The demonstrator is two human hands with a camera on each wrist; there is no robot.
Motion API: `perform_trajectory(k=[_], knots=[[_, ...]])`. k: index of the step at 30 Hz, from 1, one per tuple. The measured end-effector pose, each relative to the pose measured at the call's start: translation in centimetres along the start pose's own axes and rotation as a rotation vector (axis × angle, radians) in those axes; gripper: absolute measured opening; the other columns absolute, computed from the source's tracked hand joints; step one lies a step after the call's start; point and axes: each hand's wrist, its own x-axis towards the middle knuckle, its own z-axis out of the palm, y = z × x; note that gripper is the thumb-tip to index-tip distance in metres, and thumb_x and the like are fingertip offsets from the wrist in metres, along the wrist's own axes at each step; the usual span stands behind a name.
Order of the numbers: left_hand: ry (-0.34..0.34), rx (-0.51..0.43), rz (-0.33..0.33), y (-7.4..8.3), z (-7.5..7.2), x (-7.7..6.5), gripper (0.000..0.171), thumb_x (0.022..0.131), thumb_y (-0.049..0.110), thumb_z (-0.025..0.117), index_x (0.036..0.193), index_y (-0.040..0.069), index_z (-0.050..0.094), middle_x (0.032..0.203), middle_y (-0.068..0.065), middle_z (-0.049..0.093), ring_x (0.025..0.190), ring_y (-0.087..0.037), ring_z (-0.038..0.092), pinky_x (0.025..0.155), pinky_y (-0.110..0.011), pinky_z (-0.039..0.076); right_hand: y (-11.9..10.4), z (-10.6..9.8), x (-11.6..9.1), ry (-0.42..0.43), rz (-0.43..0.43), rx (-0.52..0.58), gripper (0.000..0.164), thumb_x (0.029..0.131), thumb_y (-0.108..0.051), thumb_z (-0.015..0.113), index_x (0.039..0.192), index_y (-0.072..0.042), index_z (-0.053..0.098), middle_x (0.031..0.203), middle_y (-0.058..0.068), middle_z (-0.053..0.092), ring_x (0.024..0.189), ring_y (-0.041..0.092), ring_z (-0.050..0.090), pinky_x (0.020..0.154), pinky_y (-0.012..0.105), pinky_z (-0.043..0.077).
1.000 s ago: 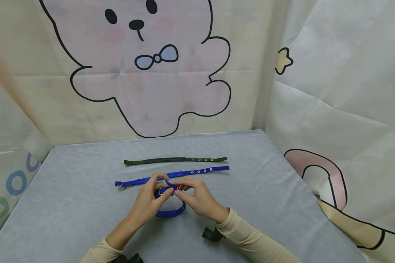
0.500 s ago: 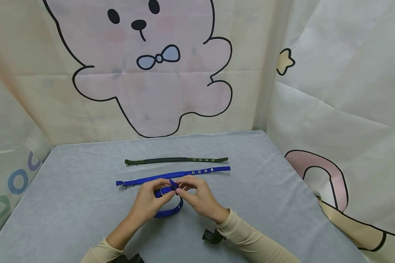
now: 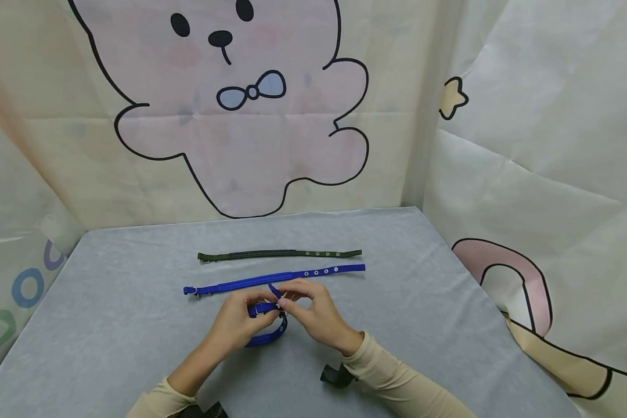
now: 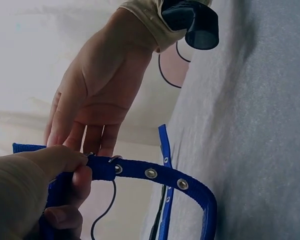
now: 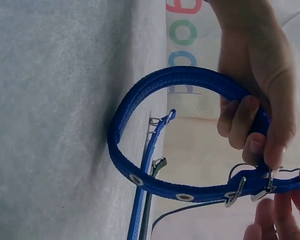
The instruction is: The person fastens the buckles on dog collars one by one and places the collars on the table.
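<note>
A blue pet collar is bent into a loop between my hands. Its metal eyelets and D-ring show in the right wrist view, with the buckle at the hands. My left hand grips the padded band beside the buckle, thumb on top. My right hand pinches at the strap end, which pokes up between the hands in the head view. The strap passes through the buckle area; fingers partly hide how it is threaded. A second blue collar lies straight just beyond the hands.
A dark green collar lies straight behind the second blue one, roughly parallel. The grey cloth-covered table meets printed curtains at its back and sides. A black wrist mount hangs under the right sleeve.
The strap end now stands up between my hands, and the collar loop looks narrower, its right side drawn inward. The left fingers have shifted slightly lower. The two lying collars stayed put.
</note>
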Motion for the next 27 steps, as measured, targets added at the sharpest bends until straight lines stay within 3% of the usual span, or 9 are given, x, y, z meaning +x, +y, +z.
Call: perform_trajectory(k=[3, 11, 21, 27], knots=[[0.009, 0.01, 0.02, -0.11, 0.09, 0.01, 0.015, 0.085, 0.012, 0.082, 0.098, 0.016, 0.077, 0.099, 0.003, 0.077, 0.096, -0.013, 0.07, 0.084, -0.034, 0.057, 0.02, -0.06, -0.01, -0.001, 0.022, 0.011, 0.026, 0.1, -0.014, 0.064, 0.123, -0.004, 0.07, 0.116, 0.015, 0.072, 0.101, 0.02, 0.067, 0.088, 0.031, 0.056], [0.006, -0.02, 0.054, 0.06, -0.1, -0.03, 0.013, 0.091, 0.017, 0.076, 0.104, 0.013, 0.079, 0.102, -0.002, 0.078, 0.078, -0.004, 0.06, 0.066, -0.021, 0.05, 0.11, -0.17, 0.12, 0.028, 0.097, 0.054, 0.027, 0.102, -0.013, 0.061, 0.125, 0.001, 0.065, 0.121, 0.02, 0.069, 0.108, 0.027, 0.066, 0.088, 0.029, 0.055], [-0.02, 0.009, 0.059, 0.27, -0.24, -0.03, 0.015, 0.094, 0.017, 0.073, 0.107, 0.012, 0.078, 0.106, -0.002, 0.078, 0.095, -0.013, 0.07, 0.078, -0.023, 0.055, 0.14, -0.07, 0.1, 0.077, 0.086, 0.096, 0.027, 0.102, -0.012, 0.06, 0.123, 0.003, 0.064, 0.115, 0.02, 0.07, 0.105, 0.025, 0.067, 0.08, 0.029, 0.059], [0.031, -0.049, 0.058, 0.23, -0.23, -0.22, 0.023, 0.096, 0.016, 0.071, 0.118, 0.015, 0.072, 0.116, -0.003, 0.075, 0.105, -0.016, 0.071, 0.085, -0.026, 0.056, 0.26, -0.12, 0.36, 0.162, 0.096, 0.171, 0.024, 0.102, -0.008, 0.059, 0.122, 0.005, 0.062, 0.115, 0.026, 0.066, 0.1, 0.028, 0.068, 0.071, 0.032, 0.061]])
